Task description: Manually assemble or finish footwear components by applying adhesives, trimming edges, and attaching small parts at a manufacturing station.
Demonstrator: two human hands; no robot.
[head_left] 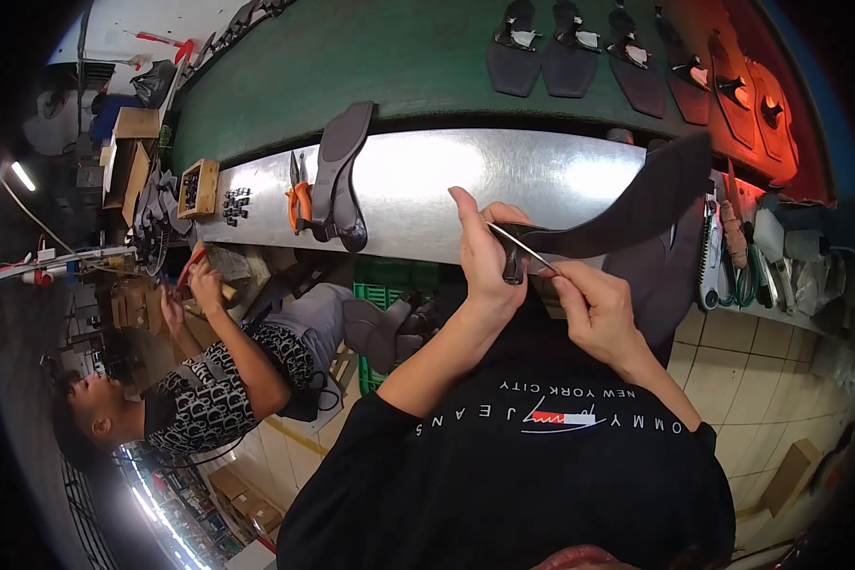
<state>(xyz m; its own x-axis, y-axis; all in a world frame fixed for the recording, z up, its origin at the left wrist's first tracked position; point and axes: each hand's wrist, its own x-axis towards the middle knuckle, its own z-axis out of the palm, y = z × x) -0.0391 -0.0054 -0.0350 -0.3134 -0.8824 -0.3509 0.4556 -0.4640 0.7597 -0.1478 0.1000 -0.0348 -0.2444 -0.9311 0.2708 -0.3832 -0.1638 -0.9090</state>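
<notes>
Black, curved sole [627,204] is held up over the near edge of the metal plate [427,180], right of its middle, in front of the person's torso; its broad end sweeps to the upper right, its narrow end sits at the hands; left hand [489,258] grips that end by a glossy dark strap [514,264], thumb raised, some fingers hidden behind the work; right hand [600,309] pinches a thin pale rod [524,247] narrowly between thumb and fingers; rod slants up-left across the strap, far tip at the left hand; on the plate, left side: grey sandal pieces [340,166] lie overlapped, orange-handled pliers [299,204] just beside them, then small dark parts [237,204] in a cluster, then a wooden box [199,188] at the end; beyond the plate runs a green surface [399,76], dark sandals [570,52] lined up at its far right, red-lit sandals [736,95] past those; utility knife [709,252] lies off the plate's right end; green crate [375,296] sits below the plate, dark soles beside it; co-worker [214,399] at left holds a red item [191,268], kind unclear.
</notes>
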